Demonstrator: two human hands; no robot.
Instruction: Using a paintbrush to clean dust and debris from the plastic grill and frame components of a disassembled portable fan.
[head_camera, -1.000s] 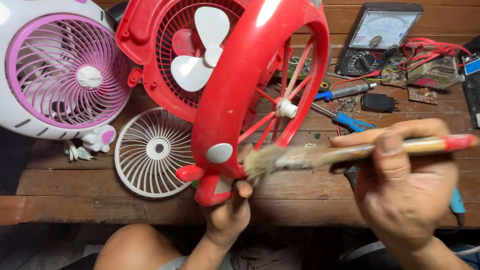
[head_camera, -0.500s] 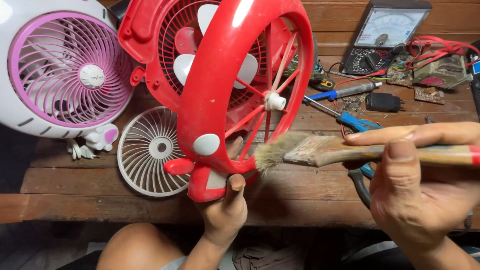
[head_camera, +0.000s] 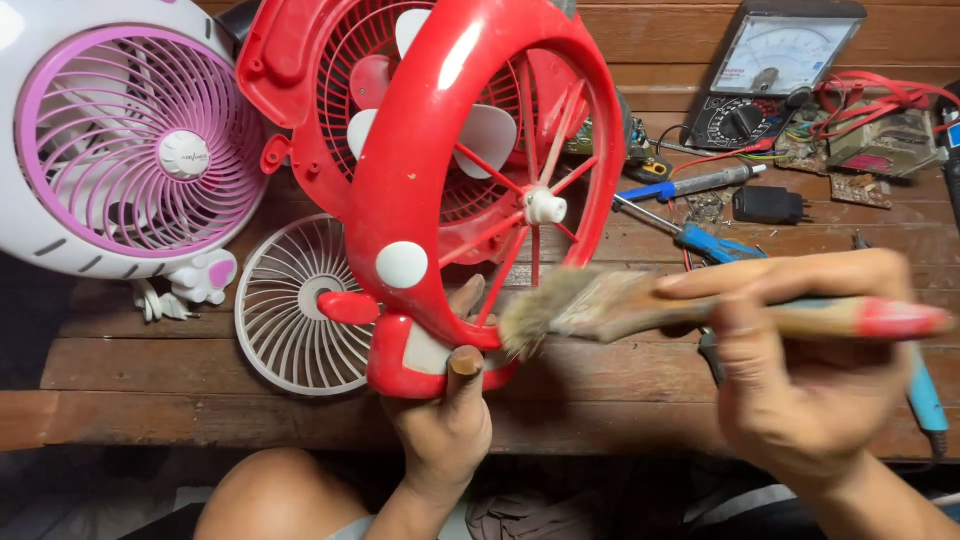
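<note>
My left hand (head_camera: 448, 420) grips the base of a red fan housing (head_camera: 425, 180) and holds it upright above the wooden workbench (head_camera: 600, 380). The housing is a ring with thin red spokes and a small white hub. My right hand (head_camera: 800, 385) holds a paintbrush (head_camera: 640, 305) with a wooden handle and a red end. Its worn bristles touch the lower inside rim of the ring. Behind the housing sits a red fan body with white blades (head_camera: 490, 130).
A white and pink fan (head_camera: 130, 150) stands at the left. A white grille (head_camera: 300, 305) lies flat on the bench. At the back right are an analogue meter (head_camera: 775, 70), red wires, circuit boards, a black adapter (head_camera: 765, 205) and blue-handled screwdrivers (head_camera: 715, 243).
The red housing has turned in my left hand, showing more of its open ring and spokes. The brush has stayed at the lower rim, with small strokes.
</note>
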